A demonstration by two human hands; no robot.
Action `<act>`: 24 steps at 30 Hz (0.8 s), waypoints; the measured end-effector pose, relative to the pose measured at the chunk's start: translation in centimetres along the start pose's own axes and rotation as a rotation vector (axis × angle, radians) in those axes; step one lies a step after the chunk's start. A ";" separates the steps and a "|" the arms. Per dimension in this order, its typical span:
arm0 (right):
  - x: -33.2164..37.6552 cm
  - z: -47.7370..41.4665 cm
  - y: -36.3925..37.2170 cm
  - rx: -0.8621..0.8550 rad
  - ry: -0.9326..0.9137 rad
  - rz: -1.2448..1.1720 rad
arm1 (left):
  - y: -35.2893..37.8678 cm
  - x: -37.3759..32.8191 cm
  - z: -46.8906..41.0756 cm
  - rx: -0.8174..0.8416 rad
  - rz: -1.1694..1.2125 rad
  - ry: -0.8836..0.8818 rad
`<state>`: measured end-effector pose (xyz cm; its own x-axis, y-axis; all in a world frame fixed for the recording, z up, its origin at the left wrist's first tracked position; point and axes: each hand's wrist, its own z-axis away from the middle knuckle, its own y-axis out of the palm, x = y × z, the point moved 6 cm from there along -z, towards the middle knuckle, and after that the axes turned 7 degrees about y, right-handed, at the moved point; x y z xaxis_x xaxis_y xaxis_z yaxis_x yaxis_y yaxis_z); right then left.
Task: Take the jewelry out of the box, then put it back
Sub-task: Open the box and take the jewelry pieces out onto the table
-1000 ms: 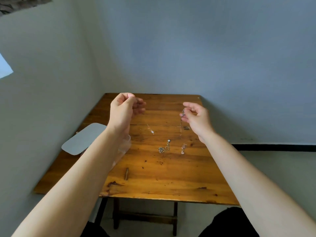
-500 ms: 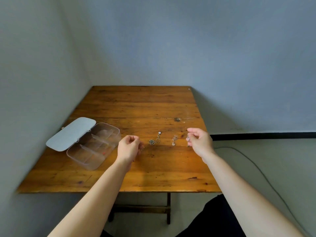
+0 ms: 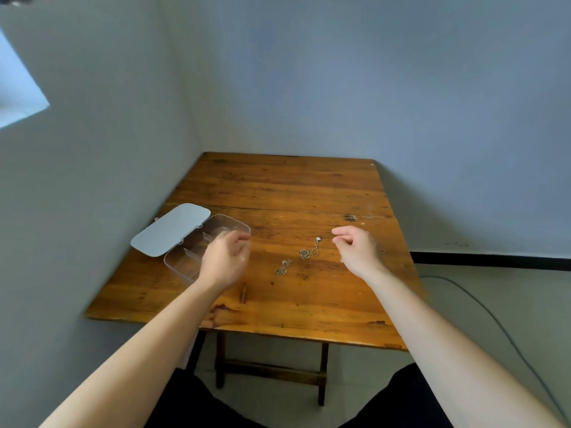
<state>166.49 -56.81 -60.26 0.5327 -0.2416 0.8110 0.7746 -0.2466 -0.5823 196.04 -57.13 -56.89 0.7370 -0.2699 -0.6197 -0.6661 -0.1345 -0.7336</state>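
Observation:
A clear plastic box (image 3: pixel 185 264) with dividers lies at the table's left side, its grey lid (image 3: pixel 171 230) folded open toward the wall. My left hand (image 3: pixel 225 257) hovers over the box's right end, fingers loosely curled and blurred, with nothing seen in it. A thin necklace with a pendant (image 3: pixel 310 250) and a smaller chain piece (image 3: pixel 282 267) lie on the wood between my hands. My right hand (image 3: pixel 358 248) hangs just right of the necklace, thumb and forefinger apart. Small bits of another chain (image 3: pixel 382 251) show beside it on the table.
The wooden table (image 3: pixel 293 316) stands in a corner, with walls close on the left and behind. A short brown stick or mark (image 3: pixel 243 293) lies near the front. A cable (image 3: pixel 494 316) runs across the floor to the right. My dark-clad knees are below the table's front edge.
A second ago both hands held a thin chain up between them. They lowered it to the table, and now my left hand has moved toward the box and my right fingers have spread.

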 end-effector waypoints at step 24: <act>14.8 3.9 20.2 0.651 -0.804 0.916 | -1.2 8.4 2.4 0.212 -0.547 -0.056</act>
<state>191.35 -61.68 -59.78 0.8095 0.5793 0.0954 -0.0554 0.2372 -0.9699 203.32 -56.94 -61.90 0.9759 -0.1630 -0.1449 -0.1541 -0.0450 -0.9870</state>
